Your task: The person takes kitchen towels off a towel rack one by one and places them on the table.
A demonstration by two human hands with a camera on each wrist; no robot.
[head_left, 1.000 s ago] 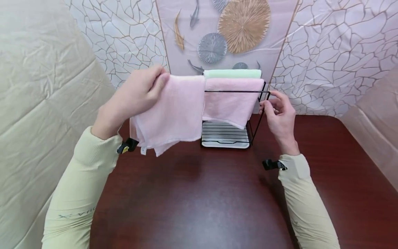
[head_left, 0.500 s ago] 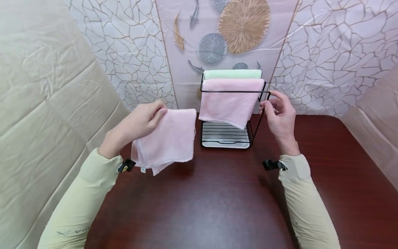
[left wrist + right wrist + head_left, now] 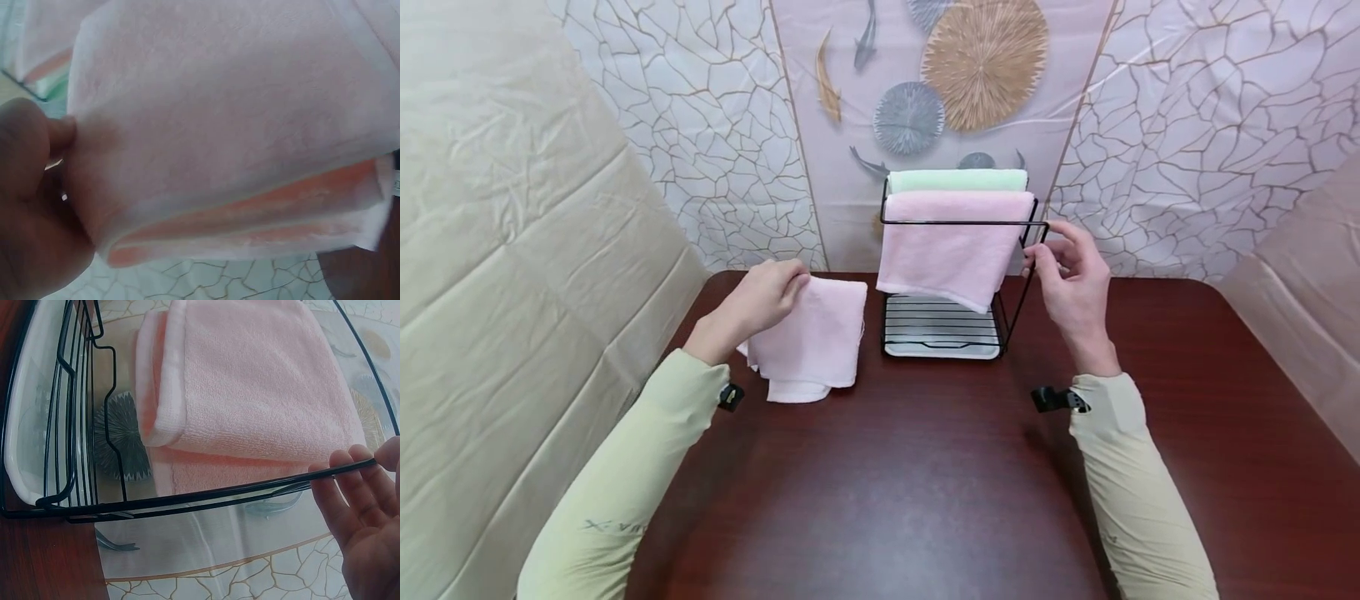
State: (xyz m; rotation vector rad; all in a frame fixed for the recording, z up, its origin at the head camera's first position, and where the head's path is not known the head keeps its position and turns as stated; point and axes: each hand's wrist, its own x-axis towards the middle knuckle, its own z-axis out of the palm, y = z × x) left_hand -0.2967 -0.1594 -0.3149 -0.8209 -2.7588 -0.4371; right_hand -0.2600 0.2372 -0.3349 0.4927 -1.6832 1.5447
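My left hand (image 3: 769,296) pinches the top edge of a folded pink towel (image 3: 816,337), which hangs down close over the table left of the rack. In the left wrist view the towel (image 3: 237,112) shows several folded layers, with the thumb on its edge. My right hand (image 3: 1073,279) holds the right side bar of a black wire rack (image 3: 1022,292) between thumb and fingers. A second pink towel (image 3: 955,246) hangs folded over a rail of the rack, and a green towel (image 3: 958,180) hangs behind it. The right wrist view shows my fingers curled round the rack's bar (image 3: 250,486).
A white drip tray (image 3: 943,351) lies under the rack's bottom grid. The rack stands near the back of the dark red wooden table (image 3: 880,492). A patterned cloth backdrop (image 3: 737,125) rises behind, and beige fabric (image 3: 497,292) flanks the left side.
My left hand has lowered the pink towel, moving it down and away from the rack's front; its lower edge is now near the table. The right hand keeps its hold on the rack.
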